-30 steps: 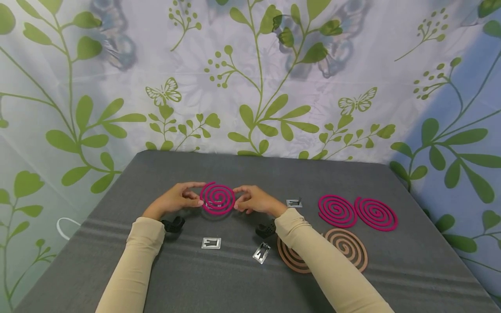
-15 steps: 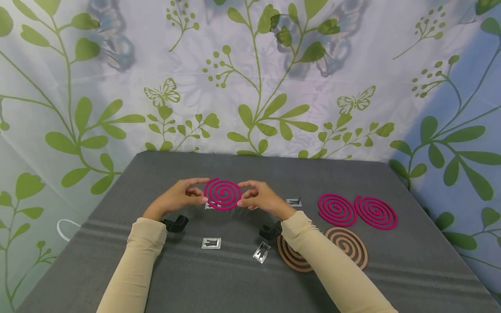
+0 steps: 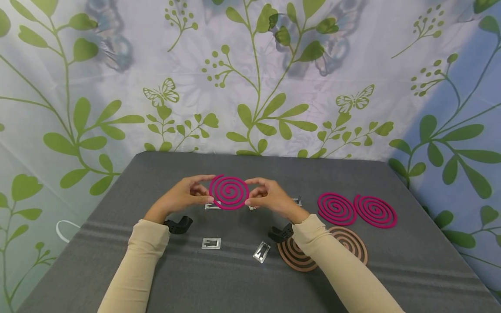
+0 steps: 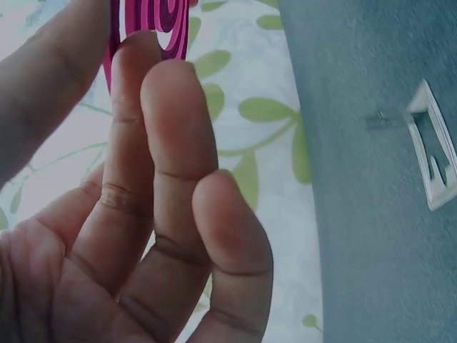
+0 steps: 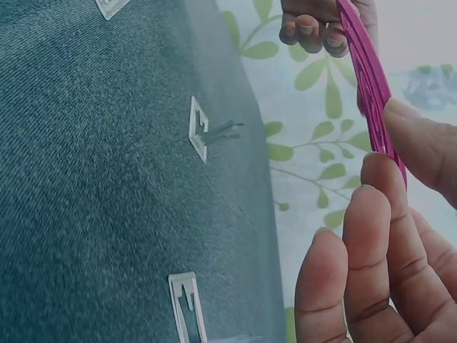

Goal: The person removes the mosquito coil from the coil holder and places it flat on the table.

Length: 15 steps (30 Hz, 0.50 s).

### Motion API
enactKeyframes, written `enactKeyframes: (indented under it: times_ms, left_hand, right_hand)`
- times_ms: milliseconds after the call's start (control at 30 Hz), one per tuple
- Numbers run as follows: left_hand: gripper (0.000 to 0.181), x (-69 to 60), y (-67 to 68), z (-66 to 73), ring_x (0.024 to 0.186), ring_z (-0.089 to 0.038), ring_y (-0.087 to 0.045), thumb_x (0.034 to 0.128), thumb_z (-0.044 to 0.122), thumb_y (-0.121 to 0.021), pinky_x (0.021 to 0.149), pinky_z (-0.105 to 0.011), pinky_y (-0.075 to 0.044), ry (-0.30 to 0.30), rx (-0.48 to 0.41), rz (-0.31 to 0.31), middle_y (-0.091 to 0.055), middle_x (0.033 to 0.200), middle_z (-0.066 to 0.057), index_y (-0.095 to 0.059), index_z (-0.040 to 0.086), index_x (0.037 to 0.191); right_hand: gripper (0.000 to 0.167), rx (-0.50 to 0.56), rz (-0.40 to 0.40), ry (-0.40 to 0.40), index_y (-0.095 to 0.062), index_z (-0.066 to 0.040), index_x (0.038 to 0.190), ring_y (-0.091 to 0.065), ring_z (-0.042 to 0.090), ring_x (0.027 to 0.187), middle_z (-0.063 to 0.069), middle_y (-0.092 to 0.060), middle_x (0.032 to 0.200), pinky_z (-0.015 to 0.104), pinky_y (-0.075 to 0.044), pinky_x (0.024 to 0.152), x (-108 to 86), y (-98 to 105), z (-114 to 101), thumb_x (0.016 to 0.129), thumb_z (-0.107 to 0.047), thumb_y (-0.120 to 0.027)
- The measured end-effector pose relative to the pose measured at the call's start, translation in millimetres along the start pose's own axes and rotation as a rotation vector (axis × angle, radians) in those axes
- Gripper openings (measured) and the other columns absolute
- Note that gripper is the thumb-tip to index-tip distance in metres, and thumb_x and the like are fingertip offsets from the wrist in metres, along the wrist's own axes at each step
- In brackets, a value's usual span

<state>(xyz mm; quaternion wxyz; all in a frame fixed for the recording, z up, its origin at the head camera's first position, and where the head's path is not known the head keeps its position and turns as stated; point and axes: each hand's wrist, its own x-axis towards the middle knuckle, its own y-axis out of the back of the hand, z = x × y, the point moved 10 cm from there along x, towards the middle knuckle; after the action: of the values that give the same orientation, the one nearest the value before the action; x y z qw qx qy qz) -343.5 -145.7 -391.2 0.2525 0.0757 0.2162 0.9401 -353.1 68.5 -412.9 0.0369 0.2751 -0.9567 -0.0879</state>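
Observation:
A pink mosquito coil [image 3: 230, 190] is held up above the table, its spiral face turned toward the head camera. My left hand [image 3: 181, 196] pinches its left edge between thumb and fingers. On the opposite edge, my right hand [image 3: 272, 199] pinches it the same way. In the right wrist view the coil [image 5: 371, 86] appears nearly edge-on between thumb and fingertips. Below it on the table lie small metal coil stands, one [image 3: 212, 206] partly behind the coil and another [image 3: 252, 208] mostly hidden by the right hand.
Two pink coils [image 3: 336, 209] lie side by side at the right. Nearer are brown coils [image 3: 296, 257], partly covered by the right sleeve. More metal stands [image 3: 211, 243] lie on the grey table [image 3: 219, 282] in front. A patterned cloth [image 3: 250, 78] hangs behind.
Both hands have lifted the pink coil higher and carried it a little to the right. The stands and other coils on the table have stayed in place.

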Motion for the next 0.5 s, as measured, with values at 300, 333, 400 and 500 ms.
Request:
enactKeyframes:
  times_ms: [300, 333, 400, 500]
  left_hand:
    - [0.073, 2.4, -14.8, 15.0, 0.086, -0.027, -0.070, 0.0985, 0.002, -0.079, 0.082, -0.035, -0.058, -0.034, -0.008, -0.017, -0.073, 0.097, -0.007, -0.042, -0.009, 0.160]
    - [0.073, 2.4, -16.5, 17.2, 0.086, -0.026, -0.070, 0.0987, 0.002, -0.079, 0.082, -0.034, -0.057, -0.040, -0.008, -0.017, -0.073, 0.097, -0.006, -0.042, -0.009, 0.161]
    - [0.073, 2.2, -19.7, 22.3, 0.087, -0.030, -0.070, 0.0987, 0.002, -0.079, 0.082, -0.033, -0.057, -0.058, -0.004, -0.013, -0.074, 0.096, -0.006, -0.042, -0.009, 0.160]
    - [0.072, 2.0, -25.1, 29.7, 0.089, -0.036, -0.070, 0.0990, 0.003, -0.079, 0.080, -0.031, -0.056, -0.082, 0.002, -0.009, -0.074, 0.095, -0.006, -0.042, -0.009, 0.160]
  right_hand:
    - [0.063, 0.018, -0.003, 0.028, -0.051, 0.009, 0.153, -0.071, 0.014, 0.083, -0.001, -0.075, 0.094, 0.038, -0.062, 0.085, -15.9, 10, -7, 0.096, 0.005, -0.078]
    - [0.064, 0.014, -0.003, 0.037, -0.051, 0.009, 0.153, -0.071, 0.014, 0.084, -0.001, -0.075, 0.094, 0.038, -0.062, 0.085, -17.6, 11, -8, 0.096, 0.005, -0.078]
    - [0.064, 0.003, -0.003, 0.051, -0.051, 0.009, 0.153, -0.071, 0.014, 0.085, 0.000, -0.074, 0.095, 0.039, -0.062, 0.086, -21.6, 14, -10, 0.096, 0.004, -0.078]
    - [0.064, -0.018, -0.001, 0.069, -0.051, 0.008, 0.153, -0.071, 0.015, 0.085, 0.001, -0.075, 0.095, 0.035, -0.061, 0.084, -26.7, 19, -12, 0.095, 0.003, -0.079]
